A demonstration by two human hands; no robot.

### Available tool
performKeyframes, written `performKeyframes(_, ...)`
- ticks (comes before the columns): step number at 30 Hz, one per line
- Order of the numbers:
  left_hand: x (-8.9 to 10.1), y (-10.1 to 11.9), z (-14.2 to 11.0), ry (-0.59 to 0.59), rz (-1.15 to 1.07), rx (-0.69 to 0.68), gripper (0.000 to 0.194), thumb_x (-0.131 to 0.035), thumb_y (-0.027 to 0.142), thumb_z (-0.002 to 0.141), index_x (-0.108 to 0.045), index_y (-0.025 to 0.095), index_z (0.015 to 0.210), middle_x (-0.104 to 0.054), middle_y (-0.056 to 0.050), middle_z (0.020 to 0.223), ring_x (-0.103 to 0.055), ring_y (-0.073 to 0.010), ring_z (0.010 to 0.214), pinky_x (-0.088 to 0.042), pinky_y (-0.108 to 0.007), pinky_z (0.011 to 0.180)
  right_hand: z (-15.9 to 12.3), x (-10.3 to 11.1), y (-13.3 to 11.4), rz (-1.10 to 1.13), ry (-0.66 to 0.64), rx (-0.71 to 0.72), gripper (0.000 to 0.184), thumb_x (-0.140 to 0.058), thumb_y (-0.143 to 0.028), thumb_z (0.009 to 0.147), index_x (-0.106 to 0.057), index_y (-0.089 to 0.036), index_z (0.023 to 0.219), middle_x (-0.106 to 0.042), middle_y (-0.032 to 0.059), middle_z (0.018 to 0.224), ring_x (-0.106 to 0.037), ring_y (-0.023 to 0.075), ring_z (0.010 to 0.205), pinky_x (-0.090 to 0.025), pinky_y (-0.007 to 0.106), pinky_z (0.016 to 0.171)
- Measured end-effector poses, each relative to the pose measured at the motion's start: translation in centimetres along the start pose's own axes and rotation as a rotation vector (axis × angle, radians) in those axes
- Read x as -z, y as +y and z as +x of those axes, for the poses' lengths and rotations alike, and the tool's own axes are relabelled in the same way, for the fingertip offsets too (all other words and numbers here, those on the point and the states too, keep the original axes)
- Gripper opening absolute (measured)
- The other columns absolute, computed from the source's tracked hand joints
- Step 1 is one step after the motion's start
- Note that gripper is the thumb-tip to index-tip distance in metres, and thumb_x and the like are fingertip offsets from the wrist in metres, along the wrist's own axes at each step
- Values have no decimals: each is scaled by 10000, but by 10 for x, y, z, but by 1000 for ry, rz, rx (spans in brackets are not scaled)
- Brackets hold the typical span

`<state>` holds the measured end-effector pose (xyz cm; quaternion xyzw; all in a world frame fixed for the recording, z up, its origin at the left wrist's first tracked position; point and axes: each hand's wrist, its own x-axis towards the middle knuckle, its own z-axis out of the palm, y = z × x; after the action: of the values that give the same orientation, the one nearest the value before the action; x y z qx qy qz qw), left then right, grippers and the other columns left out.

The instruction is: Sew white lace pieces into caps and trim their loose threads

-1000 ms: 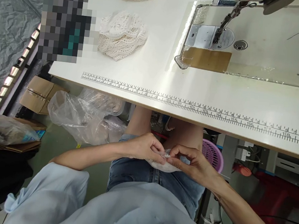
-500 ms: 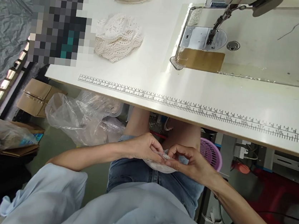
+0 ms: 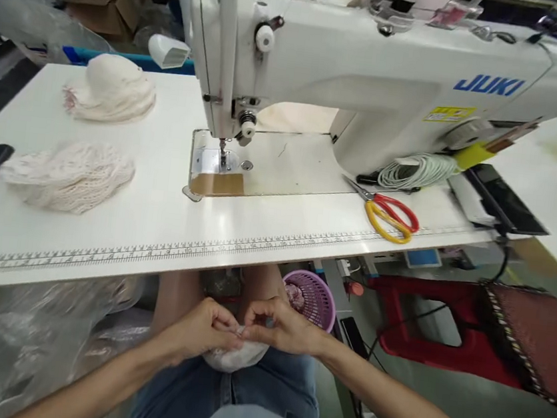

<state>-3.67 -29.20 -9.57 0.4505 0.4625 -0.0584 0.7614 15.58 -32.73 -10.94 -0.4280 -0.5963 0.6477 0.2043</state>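
Both hands meet over my lap, below the table edge. My left hand and my right hand pinch the top of a small white piece of fabric that sags onto my jeans. Fingers of both hands are curled closed on it. Above them stands a white sewing machine on a white table with a printed ruler along its front edge.
Two heaps of cream lace lie at the table's left. Red and yellow scissors and a coiled cord lie right of the needle. A purple basket sits under the table, a plastic bag at left, a red stool at right.
The view has tilted up and swung, so the whole sewing machine and the scissors now show. Both hands stay pinched on the white fabric over my lap.
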Motion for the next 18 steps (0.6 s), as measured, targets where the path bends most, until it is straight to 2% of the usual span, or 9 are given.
performKeyframes(4, -7, 28, 6, -34, 81, -119, 322, -718, 391, 596, -616, 86, 611, -387, 58, 483, -285, -47, 475, -175, -204, 458, -19, 16, -1, 3, 72, 1, 279, -671, -418, 739, -561, -170, 802, -532, -22, 695, -467, 111, 661, -363, 216, 592)
performKeyframes(7, -5, 41, 9, -66, 90, -169, 301, -714, 371, 611, -596, 95, 588, -387, 57, 487, -289, -46, 480, -194, -196, 454, -23, 24, 1, -45, 104, 19, 227, -628, -395, 791, -550, -182, 773, -527, -17, 714, -465, 108, 658, -361, 221, 605)
performKeyframes(11, -3, 43, 0, -58, 135, -192, 329, -685, 348, 652, -517, 114, 492, -301, 72, 461, -226, -40, 465, -149, -205, 446, -20, 20, 0, -89, 77, 34, 216, -560, -390, 844, -544, -189, 768, -528, -19, 699, -471, 105, 630, -359, 223, 584)
performKeyframes(18, 0, 35, -4, -39, 213, -251, 241, -663, 322, 679, -591, 107, 598, -329, 61, 509, -266, -56, 505, -188, -200, 462, -17, 16, -8, -86, 66, 18, 223, -538, -395, 854, -545, -190, 767, -525, -12, 694, -467, 108, 621, -360, 228, 567)
